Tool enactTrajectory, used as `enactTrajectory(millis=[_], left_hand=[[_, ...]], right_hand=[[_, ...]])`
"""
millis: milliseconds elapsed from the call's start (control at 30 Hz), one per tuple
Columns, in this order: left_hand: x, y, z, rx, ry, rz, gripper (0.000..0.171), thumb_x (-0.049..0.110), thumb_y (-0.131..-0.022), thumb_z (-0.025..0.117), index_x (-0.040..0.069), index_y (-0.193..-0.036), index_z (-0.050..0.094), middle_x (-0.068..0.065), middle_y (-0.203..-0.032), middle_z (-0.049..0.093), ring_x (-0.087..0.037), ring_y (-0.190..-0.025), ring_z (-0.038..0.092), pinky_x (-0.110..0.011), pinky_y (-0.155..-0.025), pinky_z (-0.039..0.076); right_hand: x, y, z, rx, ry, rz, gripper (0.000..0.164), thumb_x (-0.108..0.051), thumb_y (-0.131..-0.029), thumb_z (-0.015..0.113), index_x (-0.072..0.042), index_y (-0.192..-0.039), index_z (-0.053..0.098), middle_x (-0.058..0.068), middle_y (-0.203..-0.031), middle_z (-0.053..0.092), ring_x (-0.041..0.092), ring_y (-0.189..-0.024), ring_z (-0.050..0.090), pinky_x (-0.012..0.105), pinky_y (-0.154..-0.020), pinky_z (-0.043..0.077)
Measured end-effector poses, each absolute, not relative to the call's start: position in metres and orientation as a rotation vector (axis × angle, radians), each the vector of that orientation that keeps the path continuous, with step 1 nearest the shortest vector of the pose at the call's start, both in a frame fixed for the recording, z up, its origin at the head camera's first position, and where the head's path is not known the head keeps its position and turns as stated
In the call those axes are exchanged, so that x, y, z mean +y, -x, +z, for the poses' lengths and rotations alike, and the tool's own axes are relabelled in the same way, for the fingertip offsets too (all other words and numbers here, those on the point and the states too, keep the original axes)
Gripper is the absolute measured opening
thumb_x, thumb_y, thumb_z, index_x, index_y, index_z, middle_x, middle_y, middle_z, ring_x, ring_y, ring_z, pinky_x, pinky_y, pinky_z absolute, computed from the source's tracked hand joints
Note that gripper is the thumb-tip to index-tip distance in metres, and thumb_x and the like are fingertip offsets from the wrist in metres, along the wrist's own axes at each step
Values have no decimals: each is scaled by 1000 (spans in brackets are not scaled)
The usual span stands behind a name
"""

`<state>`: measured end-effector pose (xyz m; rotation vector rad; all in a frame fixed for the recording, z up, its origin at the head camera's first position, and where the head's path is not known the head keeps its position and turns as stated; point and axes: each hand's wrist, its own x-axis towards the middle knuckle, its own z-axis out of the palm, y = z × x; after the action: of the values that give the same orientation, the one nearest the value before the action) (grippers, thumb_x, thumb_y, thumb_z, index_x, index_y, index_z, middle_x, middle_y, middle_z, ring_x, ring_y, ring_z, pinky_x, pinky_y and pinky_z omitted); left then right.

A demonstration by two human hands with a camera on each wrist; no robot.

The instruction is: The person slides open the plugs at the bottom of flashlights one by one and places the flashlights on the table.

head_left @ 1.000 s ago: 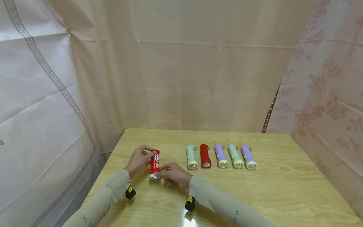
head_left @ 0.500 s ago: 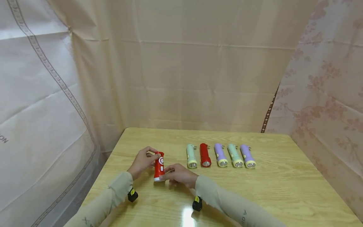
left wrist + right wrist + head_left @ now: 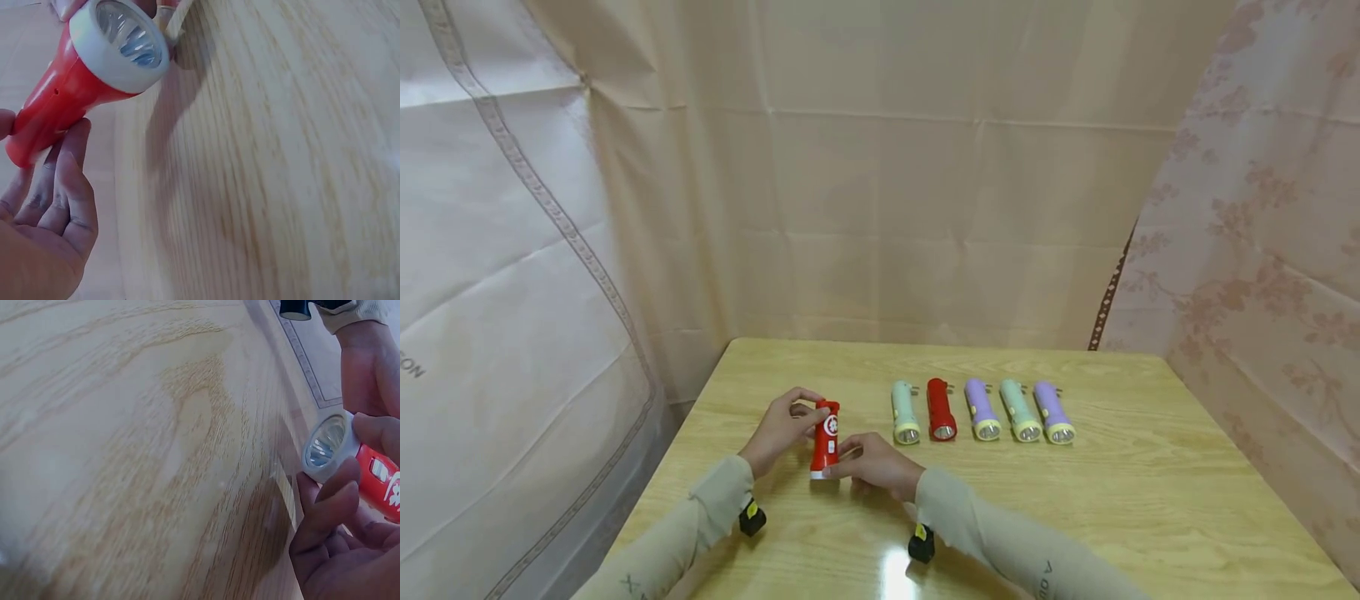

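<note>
A red flashlight (image 3: 826,446) with a white rim and a round white emblem is held by both hands above the left part of the table. My left hand (image 3: 782,429) grips its upper, tail end between thumb and fingers. The right hand (image 3: 883,464) pinches it near the white head, thumb in front. In the left wrist view the flashlight (image 3: 59,94) shows its clear lens, with the left hand (image 3: 53,219) at the narrow end. From the right wrist the white-rimmed head (image 3: 349,447) appears, the right hand (image 3: 350,544) curled around it.
Right of the hands lies a row of several flashlights: a mint one (image 3: 904,408), a dark red one (image 3: 940,408), a purple one (image 3: 981,407), another mint one (image 3: 1019,408) and another purple one (image 3: 1052,410). The wooden table (image 3: 1120,500) is enclosed by hanging cloth (image 3: 925,208).
Both hands have moved slightly right with the red flashlight, and its lens has tipped out of the head view. The row of flashlights stays put.
</note>
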<state>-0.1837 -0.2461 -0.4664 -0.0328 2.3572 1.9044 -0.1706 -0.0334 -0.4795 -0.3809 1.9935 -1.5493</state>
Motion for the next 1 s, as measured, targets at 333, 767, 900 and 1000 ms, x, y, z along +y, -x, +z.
enactTrajectory(millis=[333,767,900,1000], left_hand=[[-245,186,-467,2371,-12,1879,41,30,-95,77,8,-129,68,-8,-111,71,-22,-92,69,-45,-86,58],[-254,184,-474,2332,-207,1870,43,31,-94,78,12,-130,68,-8,-122,70,-23,-102,68,-42,-85,57],[-259,181,-475,2291,-269,1879,45,32,-93,79,13,-132,67,-8,-126,68,-24,-106,67,-44,-87,56],[-262,179,-476,2267,-321,1874,46,32,-93,79,14,-133,66,-8,-128,68,-24,-111,66,-45,-90,55]], right_hand=[[-38,168,-478,2193,306,-1528,42,-25,-80,91,-9,-108,63,3,-96,68,17,-69,59,28,-58,48],[-41,161,-482,2283,390,-1519,41,-17,-79,91,-5,-113,70,0,-93,70,17,-88,63,33,-75,51],[-41,162,-482,2296,403,-1505,38,-17,-80,90,-5,-111,70,0,-93,69,16,-88,62,34,-78,51],[-41,162,-483,2312,422,-1506,35,-17,-82,89,-5,-108,70,0,-92,69,16,-87,63,34,-78,52]])
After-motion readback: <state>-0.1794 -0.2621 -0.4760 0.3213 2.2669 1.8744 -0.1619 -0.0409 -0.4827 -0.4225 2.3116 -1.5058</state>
